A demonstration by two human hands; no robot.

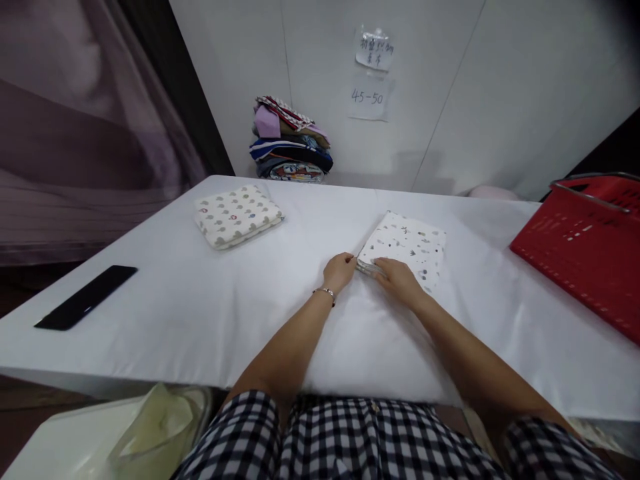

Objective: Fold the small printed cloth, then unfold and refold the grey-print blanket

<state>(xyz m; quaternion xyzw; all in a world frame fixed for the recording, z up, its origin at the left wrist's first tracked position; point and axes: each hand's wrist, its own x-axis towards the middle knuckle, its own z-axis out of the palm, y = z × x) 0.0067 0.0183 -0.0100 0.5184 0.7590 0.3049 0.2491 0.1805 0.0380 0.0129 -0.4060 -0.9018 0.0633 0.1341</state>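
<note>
A folded white cloth (407,243) with small grey plant prints lies flat on the white-covered table in front of me. My left hand (340,270), with a bracelet at the wrist, pinches the cloth's near left corner. My right hand (400,280) rests along the near edge, its thumb and fingers closed about the folded layers. Farther left lies a second folded cloth (237,215), cream with grey tree-like prints and a few red and blue ones. Neither hand touches it.
A red plastic basket (585,250) with a metal handle stands at the right. A black flat device (87,298) lies near the left edge. Folded fabrics (291,148) are stacked against the wall beyond the white tabletop (175,333). Paper notes (369,98) hang on the wall.
</note>
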